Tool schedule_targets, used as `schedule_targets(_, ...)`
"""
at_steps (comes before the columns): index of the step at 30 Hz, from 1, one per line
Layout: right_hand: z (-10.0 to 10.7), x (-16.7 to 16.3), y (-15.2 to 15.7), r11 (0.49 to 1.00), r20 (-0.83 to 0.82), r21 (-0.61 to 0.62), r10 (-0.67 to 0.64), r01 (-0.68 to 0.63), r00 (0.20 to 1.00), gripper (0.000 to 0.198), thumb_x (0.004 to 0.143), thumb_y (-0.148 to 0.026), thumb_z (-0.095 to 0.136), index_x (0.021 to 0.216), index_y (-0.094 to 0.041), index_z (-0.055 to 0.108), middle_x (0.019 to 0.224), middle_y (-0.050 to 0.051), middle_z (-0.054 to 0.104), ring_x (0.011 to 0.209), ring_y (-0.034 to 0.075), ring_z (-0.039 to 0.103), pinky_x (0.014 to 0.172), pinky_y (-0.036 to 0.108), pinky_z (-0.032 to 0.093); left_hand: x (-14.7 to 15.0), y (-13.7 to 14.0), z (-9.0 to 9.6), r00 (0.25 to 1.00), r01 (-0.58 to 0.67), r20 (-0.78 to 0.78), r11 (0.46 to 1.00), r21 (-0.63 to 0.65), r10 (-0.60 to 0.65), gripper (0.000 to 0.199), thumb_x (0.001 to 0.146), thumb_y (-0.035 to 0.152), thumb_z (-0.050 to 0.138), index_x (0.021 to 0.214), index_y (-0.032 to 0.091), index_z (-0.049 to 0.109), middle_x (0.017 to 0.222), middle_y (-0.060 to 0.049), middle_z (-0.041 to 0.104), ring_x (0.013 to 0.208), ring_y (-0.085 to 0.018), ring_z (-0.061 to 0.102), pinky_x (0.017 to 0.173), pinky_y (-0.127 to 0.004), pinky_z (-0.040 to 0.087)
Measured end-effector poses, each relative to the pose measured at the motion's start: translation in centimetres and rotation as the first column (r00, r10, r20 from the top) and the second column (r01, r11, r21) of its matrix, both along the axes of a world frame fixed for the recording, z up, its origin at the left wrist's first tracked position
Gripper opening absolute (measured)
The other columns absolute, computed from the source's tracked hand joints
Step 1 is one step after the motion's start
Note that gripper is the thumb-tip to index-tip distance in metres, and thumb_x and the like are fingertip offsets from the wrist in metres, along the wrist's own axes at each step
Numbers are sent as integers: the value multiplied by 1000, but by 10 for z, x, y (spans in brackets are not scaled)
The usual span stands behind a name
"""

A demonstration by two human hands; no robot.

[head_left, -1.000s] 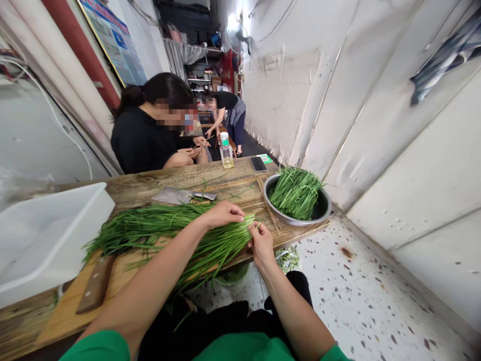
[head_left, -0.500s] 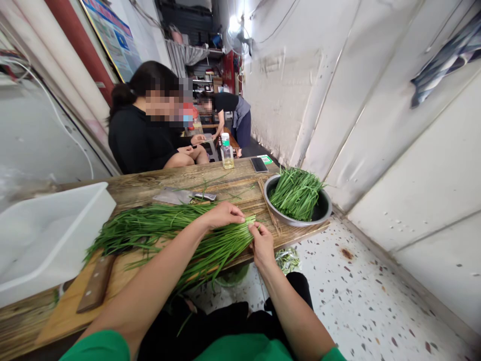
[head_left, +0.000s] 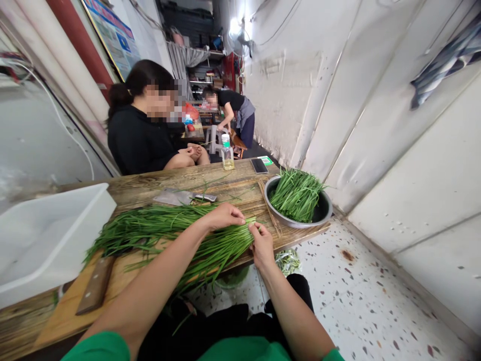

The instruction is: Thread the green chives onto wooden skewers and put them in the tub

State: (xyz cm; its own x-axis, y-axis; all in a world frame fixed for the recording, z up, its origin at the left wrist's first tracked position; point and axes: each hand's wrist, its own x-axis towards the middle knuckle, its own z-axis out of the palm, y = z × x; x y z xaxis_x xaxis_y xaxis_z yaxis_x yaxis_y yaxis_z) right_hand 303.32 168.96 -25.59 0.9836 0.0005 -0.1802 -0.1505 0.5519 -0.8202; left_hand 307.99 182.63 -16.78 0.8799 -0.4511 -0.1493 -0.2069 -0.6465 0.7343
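A long bunch of garlic chives (head_left: 154, 224) lies across the wooden table, its pale stem ends pointing right. My left hand (head_left: 226, 216) is over those ends, thumb and fingers pinched together at the stems. My right hand (head_left: 262, 241) is closed at the tips from the right side, its thumb and forefinger pinching the stem ends. Part of the bunch hangs over the near table edge, and my left forearm hides some of it. Behind the bunch lies a cleaver (head_left: 184, 196) with loose chive blades by its handle.
A metal bowl (head_left: 267, 204) of chives stands right, beside thin sticks (head_left: 271, 213). A bottle (head_left: 227, 155) and phone (head_left: 259, 166) are behind. At left are a white tub (head_left: 71, 215) and a wooden handle (head_left: 96, 286) on a board (head_left: 56, 321). Two people are beyond the table.
My hands and the chives stay almost in the same place. Beyond the table, the bending person has shifted slightly right, and the seated person's hands have drawn closer together.
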Motion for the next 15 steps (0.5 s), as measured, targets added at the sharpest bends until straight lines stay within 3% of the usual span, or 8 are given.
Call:
schedule_targets(7, -1, 3, 1, 988, 101, -85, -118, 126, 988, 15, 63, -31, 61, 60, -17, 56, 54, -7, 47, 51, 7, 41, 51, 18, 35, -1, -1, 0, 1000, 10, 10, 1000, 7, -10, 32, 65, 37, 60, 82, 12, 70, 75, -4, 68, 69, -15, 57, 64, -21, 38)
schedule_targets(15, 1, 6, 3, 995, 107, -62, -66, 73, 992, 18, 66, -34, 61, 72, -17, 59, 62, -5, 53, 56, 9, 46, 55, 19, 39, -3, -2, 1, 1000, -7, 23, 1000, 30, 6, 30, 64, 37, 59, 80, 14, 70, 73, -3, 68, 69, -15, 57, 64, -20, 38)
